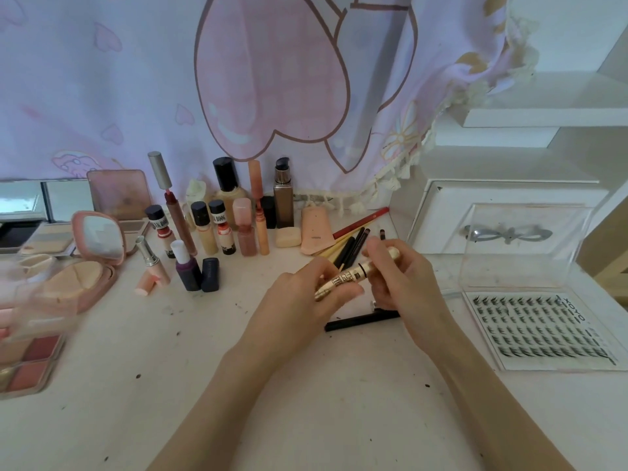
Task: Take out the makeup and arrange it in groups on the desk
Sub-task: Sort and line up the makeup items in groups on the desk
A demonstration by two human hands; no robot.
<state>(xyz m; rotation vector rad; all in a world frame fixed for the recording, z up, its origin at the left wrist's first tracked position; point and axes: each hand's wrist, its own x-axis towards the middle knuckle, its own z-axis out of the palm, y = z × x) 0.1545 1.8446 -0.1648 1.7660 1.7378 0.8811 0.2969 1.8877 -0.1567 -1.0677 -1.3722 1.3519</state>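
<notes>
Nearest the viewer, a wide bare stretch of white tabletop (238,402) lies between two forearms that reach in from the bottom edge. Above it, both hands meet over the middle of the tabletop around a gold tube (353,275), likely mascara, held tilted clear of the surface. The left hand (299,297) has its grip clamped on the lower end, fingers curled round it; the right hand (401,277) pinches the upper cap end. To place it well, it seems best to keep hold until it lies flat, so it cannot roll, and set it beside similar slim items. Just beneath the hands a black stick (360,319) lies flat, and beyond them a fan of pencils (353,246) rests on the surface; open room between these looks narrow. To the right sits an open clear case of false lashes (540,331), close to the right forearm, which could catch it. At the left edge are palettes and an open pink compact (88,266). Farthest back, upright bottles (224,212) stand in a tight row against a patterned curtain, easy to topple.
</notes>
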